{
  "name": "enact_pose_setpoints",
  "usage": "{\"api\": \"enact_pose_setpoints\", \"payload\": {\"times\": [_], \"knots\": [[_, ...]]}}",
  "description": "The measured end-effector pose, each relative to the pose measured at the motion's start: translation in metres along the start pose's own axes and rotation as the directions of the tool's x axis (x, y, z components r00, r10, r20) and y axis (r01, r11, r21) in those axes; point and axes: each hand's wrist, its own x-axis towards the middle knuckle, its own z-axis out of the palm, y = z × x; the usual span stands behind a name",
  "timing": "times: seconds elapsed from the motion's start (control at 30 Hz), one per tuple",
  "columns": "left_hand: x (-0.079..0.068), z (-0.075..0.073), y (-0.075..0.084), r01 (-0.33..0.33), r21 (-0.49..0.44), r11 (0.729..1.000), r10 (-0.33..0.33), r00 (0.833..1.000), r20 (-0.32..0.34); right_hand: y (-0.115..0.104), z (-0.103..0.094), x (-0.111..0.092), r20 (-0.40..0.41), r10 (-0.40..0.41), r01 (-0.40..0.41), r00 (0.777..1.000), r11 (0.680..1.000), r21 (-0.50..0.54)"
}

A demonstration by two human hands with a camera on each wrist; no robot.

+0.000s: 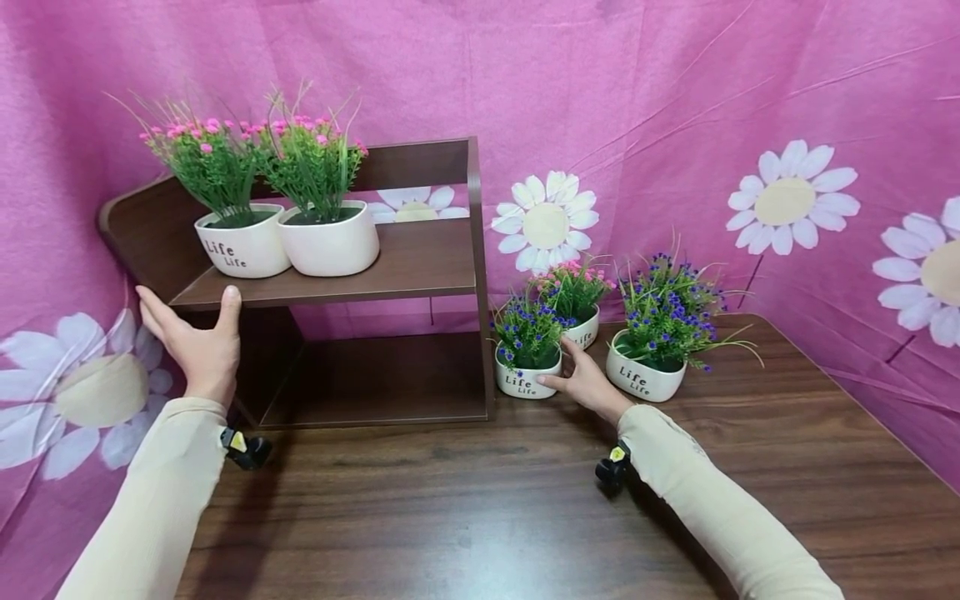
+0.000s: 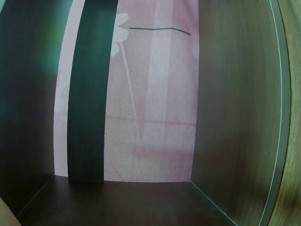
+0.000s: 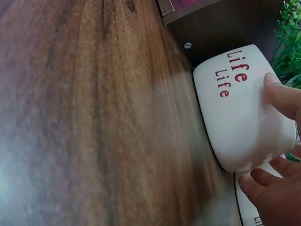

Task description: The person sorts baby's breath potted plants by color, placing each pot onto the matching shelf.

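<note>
Well, the small blue-flower pot (image 1: 528,360) on the desk (image 1: 390,500) beside the shelf (image 1: 423,258) could tip into the pink-flower pot (image 1: 577,302) if the right hand (image 1: 591,383), touching one end with a grip too hidden to tell, pulls crooked, while the left hand (image 1: 201,346) is spread wide.

Dark shelf (image 2: 235,108), pink cloth (image 2: 160,103) behind, white petals (image 2: 121,35), tabletop (image 2: 294,117) at right, perhaps the hand (image 2: 5,217) lower left

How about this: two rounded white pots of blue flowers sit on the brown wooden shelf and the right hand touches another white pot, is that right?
The colour is wrong: the head view shows pink flowers in the two rounded white pots on the brown wooden shelf. The right hand does touch another white pot.
</note>
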Motion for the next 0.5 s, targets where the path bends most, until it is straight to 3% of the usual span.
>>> {"api": "enact_pose_setpoints", "payload": {"times": [0.5], "knots": [[-0.0004,0.0004,0.0001,-0.018,-0.007,1.000,0.018,1.000,-0.016,-0.0051,0.0062,-0.0011,-0.038,0.037,-0.036,0.999,0.999,0.029]]}}
